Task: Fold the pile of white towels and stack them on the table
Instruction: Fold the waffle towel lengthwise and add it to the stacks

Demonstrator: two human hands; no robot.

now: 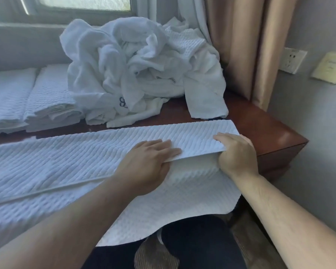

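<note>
A white ribbed towel lies spread along the front of the dark wooden table, its near part hanging over the edge. My left hand holds the folded upper layer near its right end, fingers flat on top and thumb tucked beneath. My right hand grips the layer's right edge, fingers curled over it. Behind lies a crumpled pile of white towels. Two stacks of folded towels sit at the back left.
A window and sill run along the back. Beige curtains hang at the table's far right corner. On the grey wall at right are a socket and a cream panel. My dark-trousered legs show below the table edge.
</note>
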